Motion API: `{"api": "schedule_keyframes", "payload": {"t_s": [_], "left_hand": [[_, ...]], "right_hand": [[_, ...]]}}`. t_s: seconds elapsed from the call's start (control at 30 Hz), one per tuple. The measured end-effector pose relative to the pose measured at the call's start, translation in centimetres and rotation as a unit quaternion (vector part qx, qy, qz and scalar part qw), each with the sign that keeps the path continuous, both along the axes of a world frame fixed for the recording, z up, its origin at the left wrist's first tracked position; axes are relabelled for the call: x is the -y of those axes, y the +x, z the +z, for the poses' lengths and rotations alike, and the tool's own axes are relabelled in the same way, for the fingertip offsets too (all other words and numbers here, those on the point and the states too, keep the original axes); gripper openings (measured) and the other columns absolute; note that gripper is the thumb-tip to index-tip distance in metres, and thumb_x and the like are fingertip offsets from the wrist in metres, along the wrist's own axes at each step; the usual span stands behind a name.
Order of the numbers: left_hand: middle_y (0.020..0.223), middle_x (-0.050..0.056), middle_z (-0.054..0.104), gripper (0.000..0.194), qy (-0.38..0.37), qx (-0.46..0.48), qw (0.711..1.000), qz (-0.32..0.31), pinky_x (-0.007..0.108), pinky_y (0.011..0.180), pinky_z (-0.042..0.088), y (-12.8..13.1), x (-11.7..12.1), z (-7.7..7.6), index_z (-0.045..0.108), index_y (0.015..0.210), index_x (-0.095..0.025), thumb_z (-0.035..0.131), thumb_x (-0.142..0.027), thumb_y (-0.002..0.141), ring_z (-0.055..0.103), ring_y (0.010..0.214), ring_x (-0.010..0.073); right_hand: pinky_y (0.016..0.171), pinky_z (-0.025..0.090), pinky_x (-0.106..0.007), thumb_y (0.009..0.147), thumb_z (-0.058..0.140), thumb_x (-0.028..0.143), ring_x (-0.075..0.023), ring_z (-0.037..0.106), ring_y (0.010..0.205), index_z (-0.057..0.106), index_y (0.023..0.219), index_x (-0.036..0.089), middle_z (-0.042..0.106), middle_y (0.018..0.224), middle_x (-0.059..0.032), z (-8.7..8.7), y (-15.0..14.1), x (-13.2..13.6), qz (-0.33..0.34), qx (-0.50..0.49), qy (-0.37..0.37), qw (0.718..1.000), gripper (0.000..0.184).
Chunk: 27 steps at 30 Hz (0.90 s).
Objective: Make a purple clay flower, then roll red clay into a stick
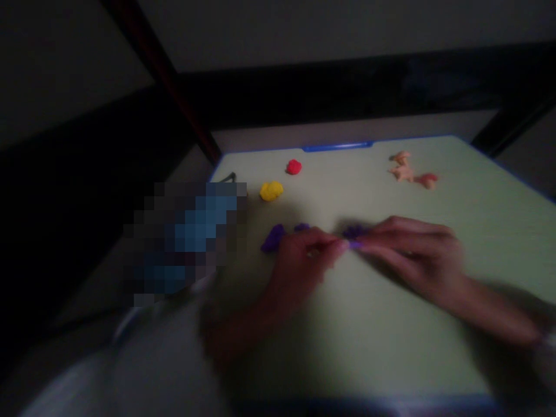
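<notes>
My left hand (304,258) and my right hand (417,255) meet over the middle of the board, both with fingers pinched. Between their fingertips is a small piece of purple modelling clay (355,244). Just behind it, by the right fingertips, shows a darker purple clay piece (353,230); whether it lies on the board or touches the hand, I cannot tell. A larger purple lump (273,239) rests beside my left hand, partly covered by it. Another bit of purple clay (301,226) peeks out behind the left knuckles. The hands are slightly smeared by motion.
The pale board (347,347) has a blue rim and a blue strip (339,146) along its far edge. A yellow lump (271,190) and a red ball (294,167) lie at the back left. Peach-coloured shaped pieces (403,171) sit at the back right. A pixelated blue patch (195,226) covers the left side.
</notes>
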<state>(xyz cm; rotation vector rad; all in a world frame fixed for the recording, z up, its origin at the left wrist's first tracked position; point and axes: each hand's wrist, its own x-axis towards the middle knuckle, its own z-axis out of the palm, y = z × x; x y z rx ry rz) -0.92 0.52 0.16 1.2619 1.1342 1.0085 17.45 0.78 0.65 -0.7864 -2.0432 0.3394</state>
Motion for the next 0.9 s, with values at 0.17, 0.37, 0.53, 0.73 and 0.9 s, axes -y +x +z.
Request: {"api": "schedule_keyframes", "payload": {"t_s": [0.17,0.37,0.53,0.73,0.9], "left_hand": [[0.057,-0.002,0.055,0.01,0.037,-0.012,0.999,0.017,0.018,0.04,0.033,0.0,0.08,0.16,0.066,0.062,-0.017,0.064,-0.023,0.069,0.042,0.046,0.0062],[0.059,-0.001,0.058,0.012,0.053,-0.012,0.999,-0.004,0.019,0.044,0.036,-0.08,-0.03,0.12,0.066,0.061,-0.017,0.064,-0.025,0.07,0.049,0.052,0.0083],[0.052,-0.004,0.052,0.014,0.034,-0.002,0.999,-0.007,0.019,0.045,0.036,-0.02,-0.06,0.21,0.064,0.057,-0.017,0.063,-0.022,0.071,0.045,0.048,0.0074],[0.05,-0.005,0.048,0.015,0.024,0.001,1.0,-0.009,0.02,0.043,0.033,0.16,0.14,0.5,0.064,0.056,-0.017,0.063,-0.021,0.071,0.04,0.044,0.0061],[0.049,-0.005,0.049,0.015,0.02,-0.003,1.0,-0.019,0.019,0.041,0.031,0.2,0.2,0.51,0.063,0.056,-0.016,0.063,-0.02,0.071,0.039,0.043,0.0053]], "right_hand": [[0.047,0.048,-0.022,0.072,0.073,0.018,-0.0125,0.063,0.062,0.073,0.088,0.014,0.07,0.078,-0.0069,0.01,-0.28,-0.12,-0.03,-0.016,-0.035,0.999,0.017],[0.053,0.05,-0.022,0.075,0.069,0.012,-0.0121,0.064,0.067,0.073,0.088,0.017,0.069,0.079,-0.0052,0.03,-0.24,-0.08,-0.012,-0.022,-0.024,0.999,0.015],[0.051,0.049,-0.021,0.074,0.07,0.014,-0.0114,0.062,0.064,0.073,0.09,0.019,0.067,0.079,-0.0041,0.13,-0.25,-0.01,-0.019,-0.009,-0.008,1.0,0.017],[0.055,0.051,-0.021,0.079,0.064,0.013,-0.0115,0.063,0.066,0.073,0.089,0.021,0.067,0.077,-0.0036,0.11,-0.28,0.13,0.006,-0.005,0.002,1.0,0.015],[0.051,0.05,-0.021,0.076,0.068,0.014,-0.0116,0.062,0.065,0.073,0.091,0.019,0.067,0.079,-0.0045,0.06,-0.37,0.14,-0.005,-0.009,-0.001,1.0,0.016]]}}
